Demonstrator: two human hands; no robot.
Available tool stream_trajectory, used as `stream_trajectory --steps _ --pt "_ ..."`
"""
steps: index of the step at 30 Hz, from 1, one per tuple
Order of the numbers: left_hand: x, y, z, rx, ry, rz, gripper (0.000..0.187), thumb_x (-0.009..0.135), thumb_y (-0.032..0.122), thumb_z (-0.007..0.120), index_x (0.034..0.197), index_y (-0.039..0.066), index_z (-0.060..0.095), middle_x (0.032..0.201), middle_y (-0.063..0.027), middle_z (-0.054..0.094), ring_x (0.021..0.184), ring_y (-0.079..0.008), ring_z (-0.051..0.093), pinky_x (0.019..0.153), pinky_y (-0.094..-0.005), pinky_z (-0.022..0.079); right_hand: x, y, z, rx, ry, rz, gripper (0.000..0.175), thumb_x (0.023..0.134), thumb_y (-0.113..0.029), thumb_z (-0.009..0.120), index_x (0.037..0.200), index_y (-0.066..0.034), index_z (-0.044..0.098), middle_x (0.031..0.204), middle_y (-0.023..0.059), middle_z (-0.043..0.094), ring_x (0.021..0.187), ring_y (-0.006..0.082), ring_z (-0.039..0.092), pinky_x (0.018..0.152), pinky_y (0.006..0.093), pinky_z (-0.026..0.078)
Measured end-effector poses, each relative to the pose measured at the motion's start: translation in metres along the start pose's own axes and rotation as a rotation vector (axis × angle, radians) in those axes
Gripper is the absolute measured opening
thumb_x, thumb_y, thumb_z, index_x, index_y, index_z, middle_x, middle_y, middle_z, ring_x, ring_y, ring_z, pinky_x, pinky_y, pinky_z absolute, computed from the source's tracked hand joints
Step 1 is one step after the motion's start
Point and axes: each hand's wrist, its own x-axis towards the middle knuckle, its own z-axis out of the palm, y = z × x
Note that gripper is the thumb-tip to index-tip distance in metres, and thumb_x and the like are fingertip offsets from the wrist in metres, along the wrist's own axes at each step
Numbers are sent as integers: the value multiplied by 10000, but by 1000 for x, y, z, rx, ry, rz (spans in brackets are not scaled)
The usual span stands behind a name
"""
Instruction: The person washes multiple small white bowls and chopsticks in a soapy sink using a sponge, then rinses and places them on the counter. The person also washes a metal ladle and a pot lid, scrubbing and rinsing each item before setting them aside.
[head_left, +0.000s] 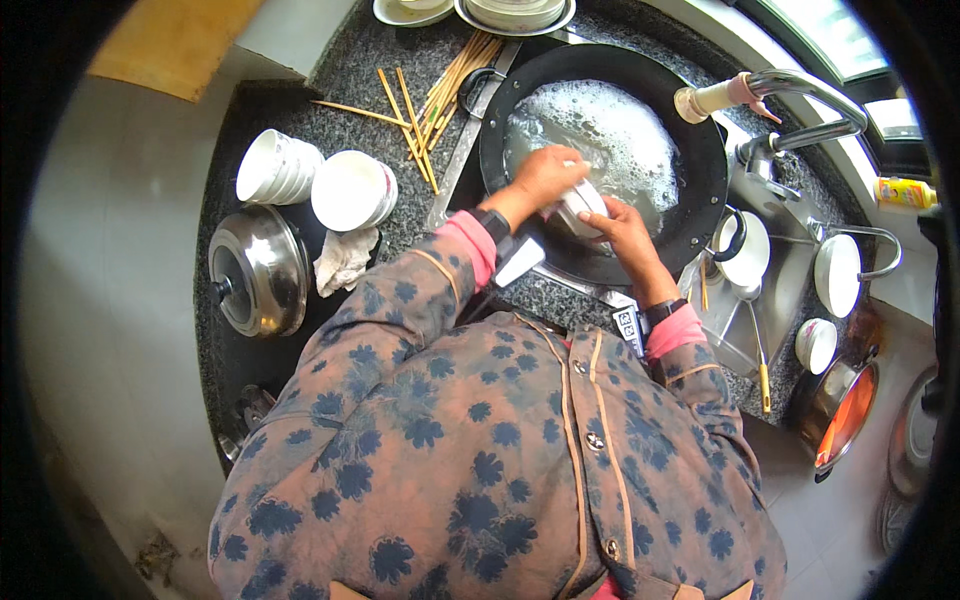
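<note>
Both hands are on a small white bowl (583, 204), tilted on its side at the near edge of the soapy water (600, 112). My left hand (547, 176) grips its upper side, with the fingertips at the rim. On the lower right, my right hand (628, 234) holds it with the thumb across the outer wall. Beneath them is a large black wok (701, 187) with two loop handles, and foam covers much of the water in it. The bowl's inside is mostly hidden by my left hand.
Loose chopsticks (442, 94), stacked white bowls (349, 191), a crumpled cloth (345, 259) and a steel pot lid (259, 274) lie on the left. A tap (817, 82) reaches over the wok's right rim. Right of it, a steel sink (780, 300) adjoins a ladle (761, 360) and a pot (840, 412).
</note>
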Motion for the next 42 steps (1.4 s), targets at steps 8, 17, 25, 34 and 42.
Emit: stream_trajectory --steps 8,17,25,34,42 --pt "-18 -68 -7 -1188 -569 -768 429 930 426 487 1102 59 627 975 -129 686 802 -260 668 663 -388 550 -16 -5 11 780 -93 -20 670 882 -373 653 1406 -78 357 1380 156 452 1218 383 496 880 593 496" --pt "-35 -29 38 -1209 -230 -805 300 987 216 423 1157 7 555 989 -123 652 825 -234 663 695 -419 565 31 19 5 263 289 -46 397 881 -244 676 1212 -50 577 1087 56 650 957 185 615 791 358 501" --pt "-4 -38 21 -64 44 -255 658 756 417 687 1190 -57 547 1085 -247 643 1020 -369 624 921 -389 472 41 33 5 -725 375 -373 294 796 -133 700 1070 -36 658 978 104 663 846 243 648 780 335 494" --pt "8 -52 26 -549 -234 -678 356 798 30 448 1129 28 580 854 -98 639 557 -169 579 389 -265 451 37 40 -8 -1117 80 -561 252 780 -88 611 1026 -114 659 1071 63 646 1052 282 582 842 416 492" --pt "-5 -29 32 -329 124 -507 406 793 -41 448 1196 -11 490 989 -158 623 662 -235 642 425 -315 523 31 1 -59 -1140 429 -616 307 808 -266 687 1075 -116 657 1254 90 582 1189 283 534 951 445 455"
